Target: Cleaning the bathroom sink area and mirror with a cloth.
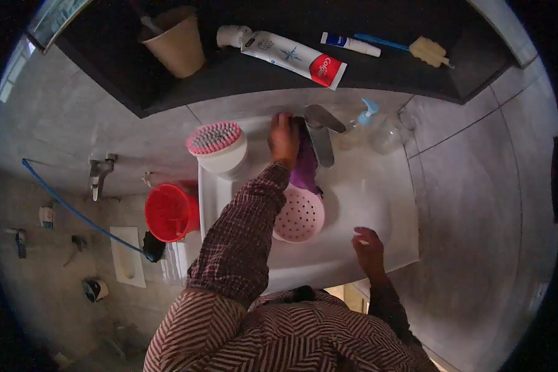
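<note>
My left hand reaches to the back ledge of the white washbasin, left of the metal tap. It touches or lies right beside a purple cloth; whether the fingers grip anything is hidden. The cloth hangs from the ledge down to a pink perforated bowl in the basin. Over the basin's front right part is my right hand, with fingers loosely bent and nothing in them. On the left ledge, a round brush head with pink and grey bristles tops a white body.
Behind the tap stand a blue-topped pump bottle and a clear container. A dark shelf overhead holds toothpaste, a small tube, a sponge brush and a beige cup. A red bucket is at left.
</note>
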The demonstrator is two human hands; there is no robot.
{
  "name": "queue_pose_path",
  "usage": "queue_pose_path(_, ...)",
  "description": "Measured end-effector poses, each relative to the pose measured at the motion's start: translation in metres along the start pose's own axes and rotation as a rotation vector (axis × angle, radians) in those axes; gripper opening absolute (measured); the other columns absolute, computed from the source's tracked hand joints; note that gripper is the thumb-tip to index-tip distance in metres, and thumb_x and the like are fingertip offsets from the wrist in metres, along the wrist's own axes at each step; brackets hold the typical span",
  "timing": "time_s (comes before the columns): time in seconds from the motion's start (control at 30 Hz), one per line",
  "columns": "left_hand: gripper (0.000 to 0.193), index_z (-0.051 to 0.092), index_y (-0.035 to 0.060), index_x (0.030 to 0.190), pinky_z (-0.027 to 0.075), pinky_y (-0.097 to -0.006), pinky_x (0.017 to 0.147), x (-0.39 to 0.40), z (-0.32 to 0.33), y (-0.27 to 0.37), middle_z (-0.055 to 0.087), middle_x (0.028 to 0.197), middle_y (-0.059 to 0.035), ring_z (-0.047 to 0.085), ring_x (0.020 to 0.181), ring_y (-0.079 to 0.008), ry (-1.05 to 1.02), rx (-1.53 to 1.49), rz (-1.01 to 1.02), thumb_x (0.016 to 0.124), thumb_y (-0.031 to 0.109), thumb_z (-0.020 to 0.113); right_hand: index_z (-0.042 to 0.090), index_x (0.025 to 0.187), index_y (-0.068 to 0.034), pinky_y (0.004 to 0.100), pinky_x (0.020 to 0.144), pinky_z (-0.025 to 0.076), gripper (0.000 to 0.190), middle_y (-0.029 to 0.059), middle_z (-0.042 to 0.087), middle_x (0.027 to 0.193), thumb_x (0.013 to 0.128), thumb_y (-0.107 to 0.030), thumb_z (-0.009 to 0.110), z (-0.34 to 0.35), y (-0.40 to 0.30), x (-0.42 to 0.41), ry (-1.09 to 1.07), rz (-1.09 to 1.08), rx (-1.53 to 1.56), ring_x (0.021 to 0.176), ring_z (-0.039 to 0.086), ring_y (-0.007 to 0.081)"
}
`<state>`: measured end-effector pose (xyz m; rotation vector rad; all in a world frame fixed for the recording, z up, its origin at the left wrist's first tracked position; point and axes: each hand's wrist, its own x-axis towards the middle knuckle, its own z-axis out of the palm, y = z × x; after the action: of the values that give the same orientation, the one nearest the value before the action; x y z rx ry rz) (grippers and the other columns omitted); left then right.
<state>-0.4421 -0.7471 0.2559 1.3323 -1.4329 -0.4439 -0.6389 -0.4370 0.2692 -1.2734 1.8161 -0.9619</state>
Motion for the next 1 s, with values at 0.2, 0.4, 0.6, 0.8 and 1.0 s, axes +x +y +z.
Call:
queue_pose_path(0.2, 0.025, 0.064, 0.013, 0.102, 0.04, -0.0445, 0.085, -0.002, 0.001, -0.008, 0.055, 0.107, -0.008, 0.051, 0.101, -0.0296, -0.153, 0.448, 0.338, 0.077, 0.013, 0.062, 0.062, 0.109, -0.006, 0.0324, 0.075, 0.053, 0.028, 0.0092, 0.063, 0.104, 0.081, -0.006, 0.063, -0.043, 0.017, -0.036, 0.02, 0.195, 0.087, 0.088, 0.063, 0.0192)
queue_pose_path(0.4, 0.036, 0.058, 0.0124, 0.114, 0.04, -0.0488, 0.086, -0.014, -0.015, -0.003, 0.053, 0.108, -0.0126, 0.05, 0.101, -0.0316, -0.304, 0.549, 0.449, 0.079, 0.016, 0.056, 0.064, 0.102, -0.005, 0.0326, 0.076, 0.051, 0.02, 0.0092, 0.066, 0.094, 0.082, -0.007, 0.061, -0.036, 0.054, -0.041, 0.066, 0.185, 0.027, 0.083, 0.064, 0.0209)
queue_pose_path(0.6, 0.034, 0.057, 0.007, 0.112, 0.047, -0.0488, 0.077, -0.015, -0.019, 0.021, 0.052, 0.108, -0.0199, 0.056, 0.093, -0.0347, -0.506, 0.564, 0.159, 0.08, 0.018, 0.054, 0.063, 0.095, -0.007, 0.0323, 0.073, 0.052, 0.011, 0.0104, 0.065, 0.092, 0.085, -0.01, 0.059, -0.032, 0.045, -0.03, 0.076, 0.062, -0.289, 0.082, 0.065, 0.0225)
queue_pose_path(0.8, 0.035, 0.05, 0.0022, 0.115, 0.053, -0.0512, 0.071, -0.015, -0.014, 0.002, 0.054, 0.102, -0.0269, 0.06, 0.087, -0.0442, -0.676, 0.659, 0.114, 0.087, 0.022, 0.05, 0.064, 0.096, -0.007, 0.0312, 0.072, 0.051, 0.014, 0.0103, 0.065, 0.091, 0.086, -0.014, 0.06, -0.032, 0.075, -0.036, 0.099, -0.02, -0.169, 0.081, 0.064, 0.0209)
queue_pose_path(1.0, 0.031, 0.052, 0.003, 0.112, 0.053, -0.053, 0.068, -0.028, -0.039, 0.003, 0.058, 0.094, -0.026, 0.061, 0.082, -0.0438, -0.803, 0.593, 0.05, 0.086, 0.021, 0.05, 0.064, 0.096, -0.006, 0.0316, 0.071, 0.051, 0.016, 0.0106, 0.064, 0.089, 0.082, -0.013, 0.063, -0.032, 0.073, -0.036, 0.101, -0.055, -0.194, 0.079, 0.064, 0.0206)
